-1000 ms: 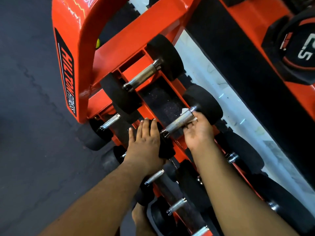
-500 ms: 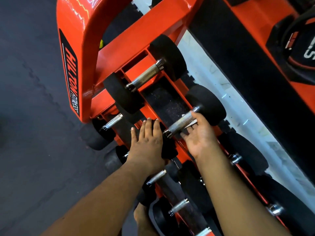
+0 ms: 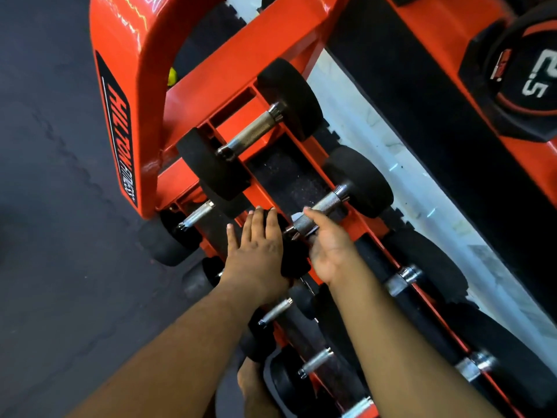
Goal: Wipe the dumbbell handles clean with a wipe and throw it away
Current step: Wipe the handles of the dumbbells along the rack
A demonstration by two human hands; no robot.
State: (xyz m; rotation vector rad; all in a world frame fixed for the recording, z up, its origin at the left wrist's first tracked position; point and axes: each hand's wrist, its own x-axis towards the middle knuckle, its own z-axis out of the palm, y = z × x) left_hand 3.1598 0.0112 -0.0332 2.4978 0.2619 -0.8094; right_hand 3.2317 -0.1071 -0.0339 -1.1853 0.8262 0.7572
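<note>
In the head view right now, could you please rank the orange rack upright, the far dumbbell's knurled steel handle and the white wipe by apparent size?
1. Orange rack upright, largest.
2. Far dumbbell's knurled steel handle.
3. White wipe, smallest; the right hand hides most of it, so only its visible part counts.

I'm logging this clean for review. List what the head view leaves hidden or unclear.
- Wipe: only a pale scrap shows beside the handle; the right hand covers the rest.
- Near dumbbell head: mostly under the left hand.
- Weight plate: cut off by the right edge.
- Right fingers: behind the handle.
</note>
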